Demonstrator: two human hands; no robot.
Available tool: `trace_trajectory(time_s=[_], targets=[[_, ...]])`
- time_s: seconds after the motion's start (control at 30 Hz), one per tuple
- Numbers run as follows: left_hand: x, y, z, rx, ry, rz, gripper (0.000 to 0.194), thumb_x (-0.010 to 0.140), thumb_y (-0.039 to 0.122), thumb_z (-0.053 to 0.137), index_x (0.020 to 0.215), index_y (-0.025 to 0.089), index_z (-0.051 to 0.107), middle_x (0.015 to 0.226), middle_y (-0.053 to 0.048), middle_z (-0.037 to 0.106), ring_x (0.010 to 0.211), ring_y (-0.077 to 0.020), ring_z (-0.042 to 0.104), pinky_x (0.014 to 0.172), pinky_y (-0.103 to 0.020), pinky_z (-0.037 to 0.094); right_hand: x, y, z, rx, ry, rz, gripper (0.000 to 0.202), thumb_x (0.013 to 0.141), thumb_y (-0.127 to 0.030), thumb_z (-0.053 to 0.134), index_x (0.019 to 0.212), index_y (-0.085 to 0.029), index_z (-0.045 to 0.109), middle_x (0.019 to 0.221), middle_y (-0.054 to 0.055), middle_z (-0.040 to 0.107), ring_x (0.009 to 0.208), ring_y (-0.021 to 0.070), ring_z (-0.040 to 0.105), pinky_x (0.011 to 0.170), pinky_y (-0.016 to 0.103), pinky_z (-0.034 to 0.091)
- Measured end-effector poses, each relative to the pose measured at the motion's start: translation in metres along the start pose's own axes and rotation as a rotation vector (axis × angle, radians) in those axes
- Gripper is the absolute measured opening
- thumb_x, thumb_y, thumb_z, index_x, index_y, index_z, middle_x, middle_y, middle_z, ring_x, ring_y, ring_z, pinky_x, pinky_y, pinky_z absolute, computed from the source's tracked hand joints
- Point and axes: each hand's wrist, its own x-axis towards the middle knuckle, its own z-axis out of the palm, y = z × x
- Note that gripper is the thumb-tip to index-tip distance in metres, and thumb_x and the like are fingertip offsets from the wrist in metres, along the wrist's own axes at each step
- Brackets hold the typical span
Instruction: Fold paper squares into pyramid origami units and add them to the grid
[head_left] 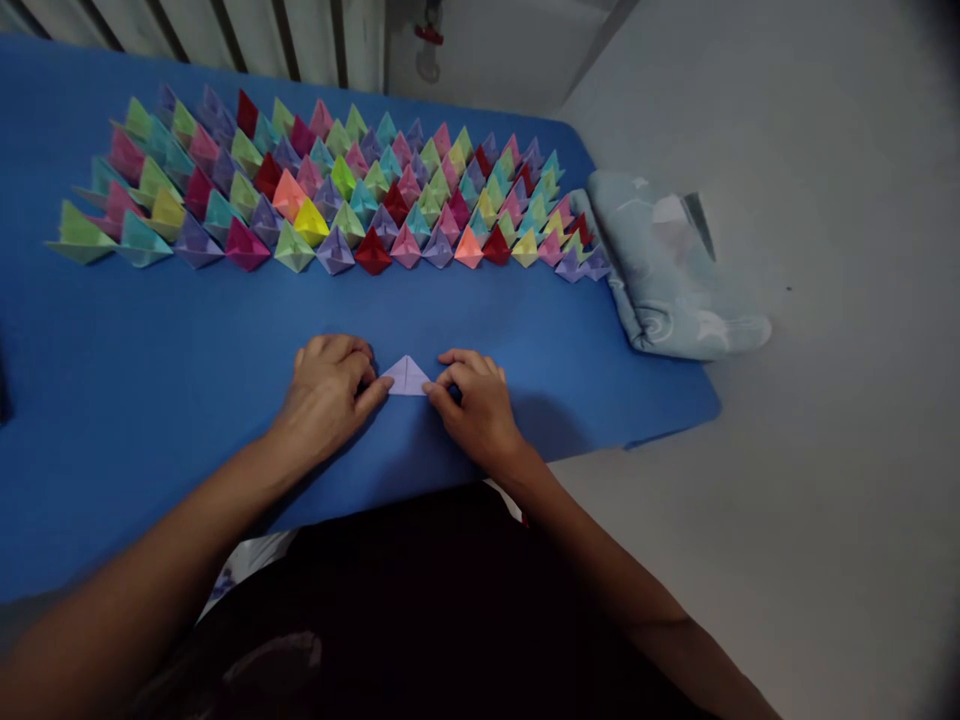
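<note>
Centrally, a small lilac paper triangle [406, 376] lies flat on the blue counter [150, 340], pinched at its corners by the left hand [328, 390] and right hand [478, 400]. Beyond, rows of colourful folded paper boats [330, 190]; a pale cloth bundle [667, 270] rests beside them.

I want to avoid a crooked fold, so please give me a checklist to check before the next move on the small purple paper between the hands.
1. Purple paper lies flat on the blue mat: ok.
2. Left hand touches the paper's left corner: ok.
3. Right hand touches its right corner: ok.
4. Paper's point faces away from the person, toward the rows of folded paper boats: ok.
5. Bare mat lies between the paper and the boats: ok.
6. Edges line up under the fingers: cannot tell, fingers hide them.
7. Pale blue cloth lies off to the right, apart from the hands: ok.
</note>
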Motion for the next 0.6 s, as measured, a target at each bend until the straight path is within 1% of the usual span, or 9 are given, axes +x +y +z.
trace_trajectory(time_s=[0.23,0.3,0.37,0.43,0.5,0.57,0.6], targets=[[-0.002,-0.004,0.002,0.059,0.071,0.092,0.027,0.093,0.041,0.058,0.077,0.021,0.063,0.095,-0.009,0.069,0.094,-0.0291,0.06,0.081,-0.046,0.047,0.0,0.0,0.001,-0.07,-0.02,0.011,0.022,0.093,-0.03,0.06,0.074,-0.02,0.061,0.121,0.01,0.067,0.115,0.0267,0.058,0.096,0.045,0.041],[-0.003,-0.002,0.002,0.08,0.081,0.104,0.025,0.093,0.043,0.06,0.082,0.021,0.065,0.098,-0.009,0.069,0.094,-0.0288,0.06,0.081,-0.045,0.046,0.0,0.0,0.001,-0.062,-0.01,0.008,0.022,0.093,-0.03,0.061,0.073,-0.021,0.06,0.12,0.01,0.067,0.113,0.0268,0.059,0.095,0.045,0.041],[-0.004,0.002,0.001,0.101,0.104,0.12,0.021,0.096,0.038,0.058,0.09,0.02,0.068,0.103,-0.011,0.069,0.096,-0.0291,0.06,0.081,-0.045,0.045,0.0,0.001,0.002,-0.039,0.013,-0.006,0.021,0.092,-0.03,0.062,0.073,-0.021,0.06,0.12,0.01,0.067,0.112,0.027,0.059,0.094,0.045,0.042],[-0.005,0.007,0.0,0.11,0.119,0.204,0.019,0.098,0.028,0.054,0.099,0.02,0.071,0.107,-0.012,0.07,0.097,-0.0285,0.06,0.081,-0.044,0.044,0.001,0.002,0.003,-0.023,0.032,-0.02,0.02,0.092,-0.03,0.063,0.074,-0.021,0.06,0.119,0.01,0.068,0.111,0.0272,0.059,0.093,0.045,0.042],[-0.006,0.009,0.0,0.122,0.096,0.344,0.024,0.1,0.021,0.048,0.107,0.021,0.071,0.108,-0.011,0.072,0.097,-0.0266,0.062,0.08,-0.042,0.044,0.002,0.004,0.004,-0.03,0.035,-0.027,0.018,0.092,-0.03,0.062,0.076,-0.022,0.06,0.119,0.01,0.068,0.111,0.0272,0.059,0.093,0.045,0.042],[-0.007,0.009,0.0,0.144,0.051,0.453,0.029,0.102,0.017,0.044,0.113,0.021,0.07,0.109,-0.011,0.073,0.096,-0.0247,0.064,0.08,-0.041,0.045,0.002,0.005,0.004,-0.053,0.026,-0.029,0.016,0.092,-0.03,0.063,0.079,-0.021,0.061,0.119,0.011,0.067,0.112,0.027,0.059,0.093,0.044,0.042],[-0.008,0.008,0.0,0.157,0.041,0.477,0.03,0.102,0.017,0.042,0.114,0.02,0.07,0.11,-0.011,0.074,0.095,-0.0243,0.064,0.08,-0.041,0.045,0.002,0.005,0.003,-0.067,0.017,-0.031,0.015,0.092,-0.03,0.063,0.08,-0.021,0.062,0.12,0.011,0.067,0.113,0.0271,0.059,0.094,0.044,0.042]])
